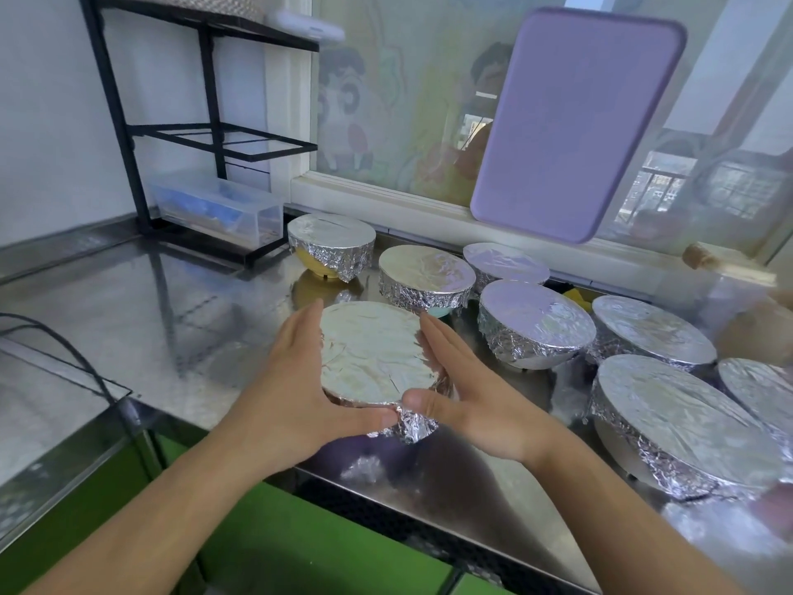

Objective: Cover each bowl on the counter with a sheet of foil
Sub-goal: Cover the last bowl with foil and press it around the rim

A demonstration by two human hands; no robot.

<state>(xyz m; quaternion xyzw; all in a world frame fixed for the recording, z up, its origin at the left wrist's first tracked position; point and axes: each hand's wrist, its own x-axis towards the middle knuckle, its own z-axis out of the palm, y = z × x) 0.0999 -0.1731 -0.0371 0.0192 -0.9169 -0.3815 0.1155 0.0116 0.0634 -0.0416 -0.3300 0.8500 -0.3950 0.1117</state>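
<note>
Foil-capped bowl [377, 354] near counter's front edge, flanked by both hands.
Left hand [296, 380]: fingers straight, palm flat against bowl's left side, thumb at the crumpled foil tail [412, 423] in front. Right hand [467, 384]: fingers straight along the right side, thumb meeting the same tail; neither hand curls round anything. Both forearms reach in from below, converging on the bowl. Seven more foil-covered bowls [536, 324] stand behind and to the right on the steel counter [171, 302]. Beyond: black rack [206, 122] at left with clear box [219, 208] beneath, purple board [575, 126] leaning on window [407, 100]. Green cabinet fronts [279, 543] below.
</note>
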